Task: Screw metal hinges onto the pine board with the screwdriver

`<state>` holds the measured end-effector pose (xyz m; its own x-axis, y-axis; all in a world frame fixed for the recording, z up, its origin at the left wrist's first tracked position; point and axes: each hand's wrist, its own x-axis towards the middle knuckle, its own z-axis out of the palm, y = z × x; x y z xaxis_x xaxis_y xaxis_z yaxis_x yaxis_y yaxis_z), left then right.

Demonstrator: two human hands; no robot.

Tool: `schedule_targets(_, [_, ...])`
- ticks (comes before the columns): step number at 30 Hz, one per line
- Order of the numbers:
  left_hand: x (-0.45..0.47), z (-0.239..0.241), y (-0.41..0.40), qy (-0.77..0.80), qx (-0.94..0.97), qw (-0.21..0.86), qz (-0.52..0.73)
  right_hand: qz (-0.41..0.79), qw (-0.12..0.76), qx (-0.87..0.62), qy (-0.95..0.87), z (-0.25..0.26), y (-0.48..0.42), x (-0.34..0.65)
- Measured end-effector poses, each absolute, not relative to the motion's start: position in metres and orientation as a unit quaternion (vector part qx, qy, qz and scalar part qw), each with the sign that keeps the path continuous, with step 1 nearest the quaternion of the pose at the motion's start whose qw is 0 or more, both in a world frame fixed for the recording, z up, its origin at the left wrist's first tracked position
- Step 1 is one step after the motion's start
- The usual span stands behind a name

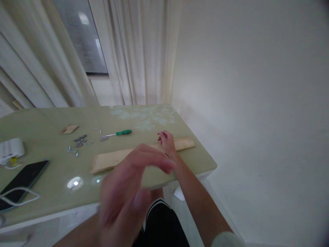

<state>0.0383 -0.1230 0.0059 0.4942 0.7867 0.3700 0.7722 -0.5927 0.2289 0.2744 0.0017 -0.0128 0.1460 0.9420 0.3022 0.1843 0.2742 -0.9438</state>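
Note:
A long pale wooden board (113, 158) lies across the green table (51, 185). My right hand (166, 140) rests on the board near its right end, fingers curled down onto it. My left hand (128, 192) hangs close to the camera above the table's front edge, smeared by motion, its fingers bent and apart with nothing visible in them. A green-handled screwdriver (118, 133) lies beyond the board, apart from both hands.
Loose screws and small metal parts (78, 143) are scattered left of the screwdriver. A small wooden piece (69, 129) lies further back. A dark tablet (22, 180) with a white cable (20, 193) and a white object (11, 148) sit at the left. Curtains and wall stand behind.

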Motion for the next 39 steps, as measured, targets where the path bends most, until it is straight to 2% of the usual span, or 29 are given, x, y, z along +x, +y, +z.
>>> schedule_targets(6, [0.069,0.003,-0.077,0.497,0.849,-0.001,0.178,0.200,0.652,-0.511,-0.523,-0.014,-0.018,0.274])
schedule_targets(10, [0.064,-0.001,-0.068,0.536,0.833,0.027,0.134,0.160,0.650,-0.501,-0.549,-0.017,-0.024,0.276])
schedule_targets(23, [-0.064,-0.007,-0.032,0.658,0.742,-0.001,0.127,0.173,0.592,-0.517,-0.593,-0.025,-0.013,0.277])
schedule_targets(29, [-0.081,-0.011,-0.032,0.657,0.733,-0.074,0.160,0.184,0.584,-0.532,-0.585,-0.027,-0.010,0.279])
schedule_targets(33, [-0.080,-0.011,-0.035,0.600,0.754,-0.141,0.228,0.183,0.578,-0.550,-0.574,-0.031,-0.006,0.280])
schedule_targets(39, [-0.050,-0.003,-0.038,0.557,0.793,-0.024,0.246,0.155,0.573,-0.571,-0.567,-0.035,0.002,0.278])
